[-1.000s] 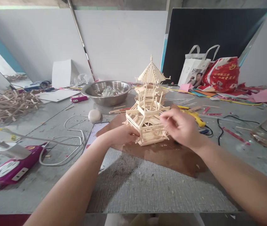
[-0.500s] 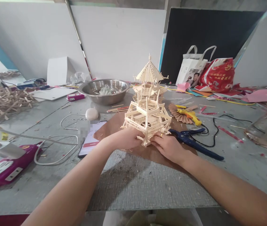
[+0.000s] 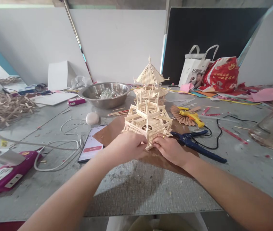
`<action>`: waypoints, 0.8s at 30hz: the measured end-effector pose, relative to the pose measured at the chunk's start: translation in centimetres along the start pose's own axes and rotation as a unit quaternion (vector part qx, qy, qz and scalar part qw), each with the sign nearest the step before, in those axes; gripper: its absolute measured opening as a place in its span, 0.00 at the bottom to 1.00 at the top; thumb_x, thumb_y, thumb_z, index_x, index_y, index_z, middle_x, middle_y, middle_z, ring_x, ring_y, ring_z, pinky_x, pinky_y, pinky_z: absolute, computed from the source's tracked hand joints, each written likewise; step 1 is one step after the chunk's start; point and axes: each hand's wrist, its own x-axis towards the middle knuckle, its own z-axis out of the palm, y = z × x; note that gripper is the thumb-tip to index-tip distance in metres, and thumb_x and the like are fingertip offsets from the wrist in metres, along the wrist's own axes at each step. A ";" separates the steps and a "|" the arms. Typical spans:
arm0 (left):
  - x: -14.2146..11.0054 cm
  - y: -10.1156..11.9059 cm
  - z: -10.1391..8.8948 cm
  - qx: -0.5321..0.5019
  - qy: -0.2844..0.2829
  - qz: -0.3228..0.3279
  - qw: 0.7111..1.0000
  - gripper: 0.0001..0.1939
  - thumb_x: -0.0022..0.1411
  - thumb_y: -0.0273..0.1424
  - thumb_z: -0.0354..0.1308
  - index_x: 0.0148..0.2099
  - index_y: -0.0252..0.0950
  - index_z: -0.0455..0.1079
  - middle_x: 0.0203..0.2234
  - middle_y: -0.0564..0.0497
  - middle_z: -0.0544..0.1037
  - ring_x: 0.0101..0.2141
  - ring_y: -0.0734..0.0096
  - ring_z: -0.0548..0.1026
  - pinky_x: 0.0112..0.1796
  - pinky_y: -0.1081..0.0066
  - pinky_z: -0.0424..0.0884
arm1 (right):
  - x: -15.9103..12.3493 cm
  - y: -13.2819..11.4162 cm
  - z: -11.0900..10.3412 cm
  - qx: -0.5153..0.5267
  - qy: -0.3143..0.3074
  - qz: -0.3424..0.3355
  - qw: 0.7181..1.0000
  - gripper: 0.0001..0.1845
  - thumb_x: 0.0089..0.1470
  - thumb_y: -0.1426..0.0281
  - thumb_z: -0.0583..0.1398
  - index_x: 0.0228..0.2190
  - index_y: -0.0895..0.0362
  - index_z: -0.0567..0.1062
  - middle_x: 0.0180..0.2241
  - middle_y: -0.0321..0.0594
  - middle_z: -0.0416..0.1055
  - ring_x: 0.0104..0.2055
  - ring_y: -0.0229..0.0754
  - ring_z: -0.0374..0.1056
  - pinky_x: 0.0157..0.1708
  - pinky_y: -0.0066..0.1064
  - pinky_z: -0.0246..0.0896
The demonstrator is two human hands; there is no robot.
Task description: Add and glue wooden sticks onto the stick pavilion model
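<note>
Nearest you, the bare front of the tabletop (image 3: 129, 195) lies between your forearms. Your left hand (image 3: 128, 146) is curled nearly closed at the lower front corner of the stick frame (image 3: 147, 114); its fingertips are partly hidden, so I cannot tell whether they pinch a stick. Your right hand (image 3: 171, 149), a ring on one finger, has its fingers bent and close together against the frame's lower right side; you seem to touch it there, but a firm grip cannot be made out. The frame stands upright between and just beyond your hands, on a brown sheet (image 3: 109, 130).

To your left are a purple power strip (image 3: 18, 171) and a phone (image 3: 93, 141) beside the sheet; to your right lies a blue hand tool (image 3: 206, 150). A little farther on you have a white rounded object (image 3: 92, 118), a yellow glue gun (image 3: 194, 119) next to a pleated brown fan (image 3: 178, 115), and a glass jar (image 3: 269, 131) at the far right.

Behind the frame rises a stick tower (image 3: 150, 75) with a pointed roof, a metal basin (image 3: 107, 102) to its left. Farther back, right, stand a white bag (image 3: 192, 69) and a red bag (image 3: 220, 77).
</note>
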 end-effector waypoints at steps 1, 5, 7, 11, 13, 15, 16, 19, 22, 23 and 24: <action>0.0 0.3 0.6 0.033 0.020 -0.016 0.999 0.12 0.54 0.30 0.44 0.33 0.37 0.69 0.23 0.52 0.72 0.24 0.75 0.67 0.25 0.75 0.58 | 0.0 -0.1 -0.1 0.001 -0.002 0.001 1.000 0.07 0.53 0.72 0.50 0.32 0.57 0.68 0.34 0.39 0.68 0.36 0.37 0.65 0.36 0.28 0.60; 0.1 0.8 2.5 0.093 0.030 -0.006 0.995 0.11 0.56 0.31 0.44 0.35 0.37 0.68 0.27 0.51 0.73 0.27 0.71 0.69 0.23 0.74 0.58 | 0.0 -0.4 -0.3 0.010 -0.007 0.007 1.000 0.08 0.52 0.69 0.52 0.34 0.56 0.69 0.37 0.40 0.67 0.38 0.37 0.65 0.36 0.28 0.59; 0.2 0.8 3.0 0.102 0.029 -0.006 0.994 0.11 0.57 0.31 0.44 0.35 0.37 0.67 0.26 0.51 0.73 0.26 0.71 0.69 0.23 0.75 0.58 | 0.0 -0.5 -0.3 0.013 -0.002 0.015 1.000 0.08 0.52 0.68 0.52 0.33 0.56 0.69 0.36 0.40 0.67 0.38 0.37 0.65 0.36 0.27 0.59; 0.5 0.6 3.6 0.124 0.061 0.001 0.990 0.14 0.59 0.34 0.42 0.32 0.36 0.67 0.24 0.51 0.72 0.26 0.70 0.69 0.22 0.75 0.57 | 0.1 -0.5 -0.1 0.002 0.002 0.027 1.000 0.08 0.52 0.67 0.52 0.31 0.56 0.69 0.35 0.40 0.68 0.36 0.37 0.66 0.33 0.26 0.58; 0.6 0.5 3.9 0.135 0.079 0.007 0.988 0.13 0.59 0.34 0.43 0.31 0.36 0.67 0.25 0.50 0.71 0.27 0.70 0.69 0.21 0.75 0.56 | 0.1 -0.5 -0.2 -0.001 0.000 0.028 1.000 0.09 0.52 0.66 0.52 0.31 0.56 0.69 0.34 0.40 0.68 0.36 0.37 0.66 0.32 0.26 0.58; 0.7 0.5 4.2 0.141 0.086 0.009 0.986 0.13 0.59 0.34 0.44 0.31 0.36 0.68 0.26 0.50 0.71 0.29 0.70 0.68 0.21 0.75 0.56 | 0.1 -0.6 -0.3 -0.005 0.002 0.029 1.000 0.09 0.52 0.66 0.52 0.31 0.56 0.69 0.34 0.39 0.68 0.35 0.37 0.66 0.31 0.26 0.57; 0.7 0.5 4.3 0.143 0.085 0.007 0.986 0.12 0.59 0.34 0.44 0.31 0.37 0.68 0.27 0.50 0.70 0.30 0.69 0.68 0.21 0.76 0.56 | 0.1 -0.6 -0.3 -0.008 0.003 0.031 0.999 0.09 0.52 0.66 0.52 0.31 0.56 0.69 0.34 0.39 0.68 0.34 0.37 0.66 0.30 0.26 0.57; 0.6 0.5 4.5 0.142 0.089 0.003 0.986 0.12 0.59 0.34 0.45 0.33 0.39 0.69 0.29 0.51 0.70 0.30 0.70 0.67 0.21 0.76 0.55 | 0.1 -0.7 -0.4 -0.015 0.008 0.032 0.999 0.08 0.51 0.67 0.53 0.30 0.57 0.69 0.33 0.39 0.68 0.33 0.37 0.66 0.30 0.26 0.56; 0.7 0.5 4.5 0.141 0.090 0.000 0.986 0.13 0.59 0.35 0.45 0.32 0.39 0.70 0.29 0.51 0.70 0.30 0.70 0.67 0.20 0.76 0.55 | 0.0 -0.8 -0.4 -0.017 0.008 0.030 0.999 0.08 0.51 0.67 0.53 0.29 0.57 0.69 0.32 0.39 0.68 0.32 0.37 0.66 0.29 0.26 0.56; 0.7 0.5 4.6 0.140 0.088 0.000 0.986 0.13 0.59 0.34 0.45 0.32 0.39 0.70 0.29 0.51 0.70 0.30 0.70 0.67 0.20 0.76 0.55 | 0.0 -0.8 -0.4 -0.014 0.009 0.030 0.999 0.08 0.51 0.67 0.52 0.28 0.57 0.69 0.32 0.39 0.68 0.31 0.37 0.66 0.29 0.26 0.56; 0.7 0.6 4.6 0.138 0.087 -0.001 0.987 0.13 0.59 0.34 0.44 0.32 0.39 0.70 0.29 0.51 0.70 0.30 0.70 0.67 0.20 0.76 0.55 | 0.0 -0.8 -0.4 -0.007 0.009 0.029 1.000 0.08 0.51 0.67 0.52 0.28 0.57 0.69 0.32 0.39 0.68 0.32 0.37 0.66 0.29 0.26 0.57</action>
